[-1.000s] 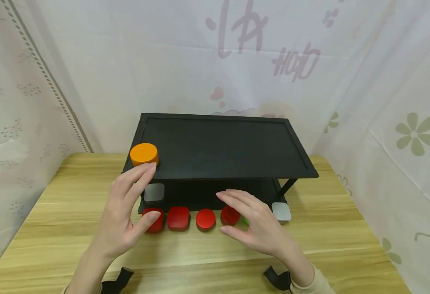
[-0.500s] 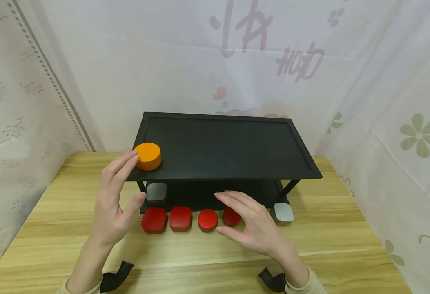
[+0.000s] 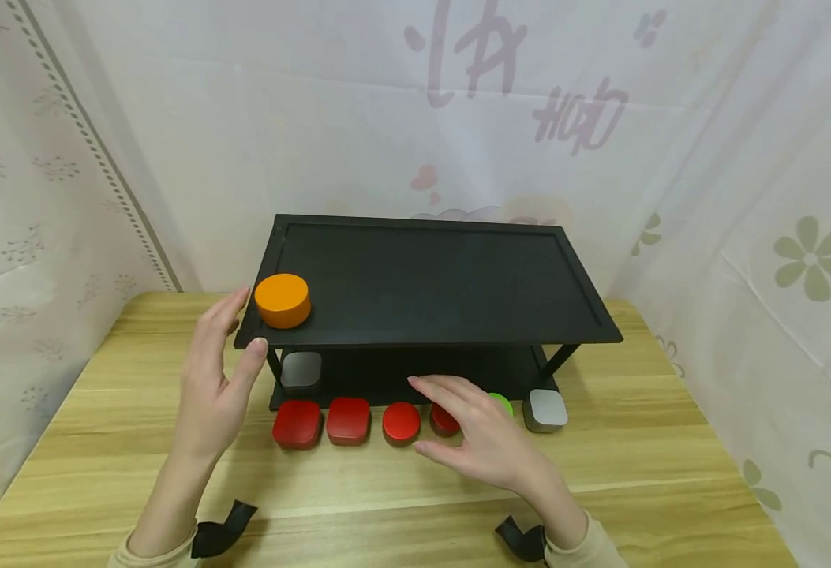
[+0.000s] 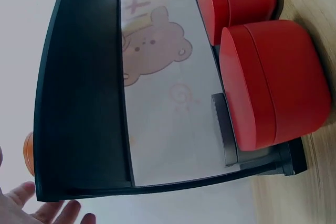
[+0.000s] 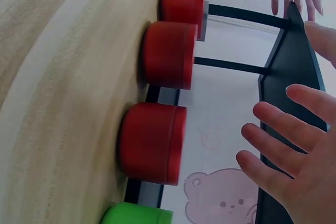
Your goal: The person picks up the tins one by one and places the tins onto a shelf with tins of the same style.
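An orange round tin (image 3: 282, 301) stands on the front left corner of the black shelf's top board (image 3: 429, 284). Just left of that corner is my left hand (image 3: 211, 390), fingers loosely bent and thumb apart, holding nothing; its fingertips are right by the board's edge. My right hand (image 3: 489, 438) hovers palm-down in front of the shelf, empty, fingers spread in the right wrist view. Beneath it, partly covered, are a red round tin (image 3: 443, 420) and a green tin (image 3: 502, 401). Another red round tin (image 3: 402, 424) sits just left of its fingertips.
Two red square tins (image 3: 297, 424) continue the row on the wooden table (image 3: 358, 505) to the left. A silver square tin (image 3: 547, 409) stands at the row's right end. On the lower board (image 3: 365, 375) sits a grey square tin (image 3: 301, 371). A printed white curtain (image 3: 344, 118) hangs behind.
My left hand has moved left and away from the orange tin, leaving it on the top board. My right hand has stayed nearly in place, and the green tin shows more beside it.
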The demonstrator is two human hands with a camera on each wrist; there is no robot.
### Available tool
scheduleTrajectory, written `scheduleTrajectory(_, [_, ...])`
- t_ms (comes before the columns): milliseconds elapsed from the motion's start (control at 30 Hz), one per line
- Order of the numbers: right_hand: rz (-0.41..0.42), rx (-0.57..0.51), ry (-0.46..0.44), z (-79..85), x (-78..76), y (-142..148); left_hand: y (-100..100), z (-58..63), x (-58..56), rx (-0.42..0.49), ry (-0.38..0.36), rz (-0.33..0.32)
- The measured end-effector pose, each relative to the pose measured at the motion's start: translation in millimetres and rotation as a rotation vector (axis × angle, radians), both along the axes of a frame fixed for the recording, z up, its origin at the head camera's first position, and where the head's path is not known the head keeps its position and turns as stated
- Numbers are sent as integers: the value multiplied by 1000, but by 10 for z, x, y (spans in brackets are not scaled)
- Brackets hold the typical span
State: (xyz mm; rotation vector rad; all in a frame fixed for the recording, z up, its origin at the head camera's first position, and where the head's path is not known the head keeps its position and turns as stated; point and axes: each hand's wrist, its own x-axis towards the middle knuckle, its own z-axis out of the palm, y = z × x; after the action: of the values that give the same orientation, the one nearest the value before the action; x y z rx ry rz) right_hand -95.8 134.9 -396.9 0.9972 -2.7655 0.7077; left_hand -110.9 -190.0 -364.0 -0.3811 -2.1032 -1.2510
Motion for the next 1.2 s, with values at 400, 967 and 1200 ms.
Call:
scheduleTrajectory(400, [-20,50,-33,-130,-67,-5,-7,-10,-29,122,-296,-50])
scheduleTrajectory(967, [-14,113,-20,-284,-210,-88,-61,-22,-41,313,-503,-196])
scheduleTrajectory(1200, [-17,142,-50,-301,-245,-135,-93,-35,1,386,-514,-256])
